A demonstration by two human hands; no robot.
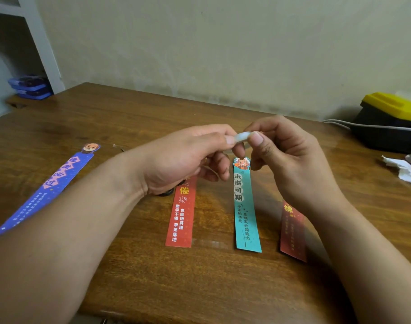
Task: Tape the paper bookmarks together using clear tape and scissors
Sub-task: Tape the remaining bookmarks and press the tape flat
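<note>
Several paper bookmarks lie on the wooden table: a blue one at the left, an orange-red one in the middle, a teal one beside it, and a dark red one partly under my right forearm. Above the teal bookmark's top, my left hand and my right hand both pinch a small roll of clear tape between thumbs and fingertips. A dark object, possibly the scissors' handle, peeks out under my left wrist.
A black and yellow box with a white cable sits at the far right by the wall. Crumpled white paper lies near the right edge. Blue containers rest on a low shelf at the far left.
</note>
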